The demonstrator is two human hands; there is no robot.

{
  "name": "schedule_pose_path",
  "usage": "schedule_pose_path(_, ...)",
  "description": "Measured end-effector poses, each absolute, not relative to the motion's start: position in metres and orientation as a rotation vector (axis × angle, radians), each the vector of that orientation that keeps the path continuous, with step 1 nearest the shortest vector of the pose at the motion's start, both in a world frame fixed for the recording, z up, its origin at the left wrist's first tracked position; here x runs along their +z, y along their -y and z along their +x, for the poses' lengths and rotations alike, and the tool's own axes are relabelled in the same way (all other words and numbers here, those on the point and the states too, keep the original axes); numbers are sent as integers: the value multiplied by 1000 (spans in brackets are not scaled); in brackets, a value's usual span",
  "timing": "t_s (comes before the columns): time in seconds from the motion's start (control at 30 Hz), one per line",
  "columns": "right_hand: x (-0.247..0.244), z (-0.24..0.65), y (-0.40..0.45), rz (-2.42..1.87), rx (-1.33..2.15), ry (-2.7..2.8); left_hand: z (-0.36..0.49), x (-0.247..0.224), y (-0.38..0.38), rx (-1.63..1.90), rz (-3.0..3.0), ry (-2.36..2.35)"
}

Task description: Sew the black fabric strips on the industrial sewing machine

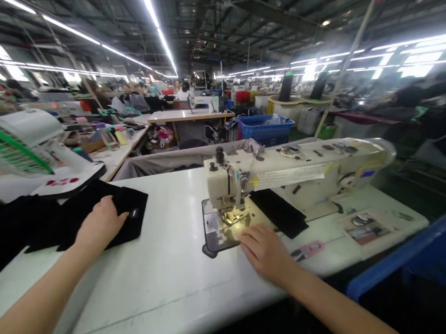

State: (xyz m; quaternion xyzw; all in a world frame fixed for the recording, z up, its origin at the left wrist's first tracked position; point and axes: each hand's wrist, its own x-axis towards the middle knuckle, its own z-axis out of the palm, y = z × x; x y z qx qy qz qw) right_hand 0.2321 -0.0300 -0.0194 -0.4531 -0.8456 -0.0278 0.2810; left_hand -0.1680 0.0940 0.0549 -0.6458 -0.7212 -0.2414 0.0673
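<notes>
Over a pile of black fabric pieces (134,200) on the left of the table lies my left hand (100,222). Its thumb is stretched out apart from the bent fingers, and the fabric is beneath them. My right hand (266,250) rests at the front edge of the sewing machine's (291,170) bed, just right of the lit presser foot (235,218). Its fingers are curled and close together; whatever is under their tips is hidden. A black fabric strip (280,211) lies under the machine's arm. Pink-handled thread snips (308,250) lie right of my right hand.
A fan with a green guard (13,144) stands at the left behind the fabric. A blue crate (410,256) sits at the lower right, and a blue basket (264,129) stands beyond the table. A grey cloth-lined trough (151,164) borders the table's far edge.
</notes>
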Motion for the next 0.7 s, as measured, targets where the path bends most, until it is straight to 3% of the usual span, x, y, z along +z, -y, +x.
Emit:
schedule_pose_path(0.1,-3,265,16,-1615,-187,2133,-153,51,-77,-432,-1855,1971)
schedule_pose_path(0.2,3,294,3,-1891,-236,2009,-123,50,-54,-574,-1950,1724)
schedule_pose_path(0.5,-7,294,-5,-2077,-265,1965,-38,39,6,-852,-2443,1052)
schedule_pose_path(0.7,34,312,10,-2100,-398,1783,-3,29,40,-896,-2896,859)
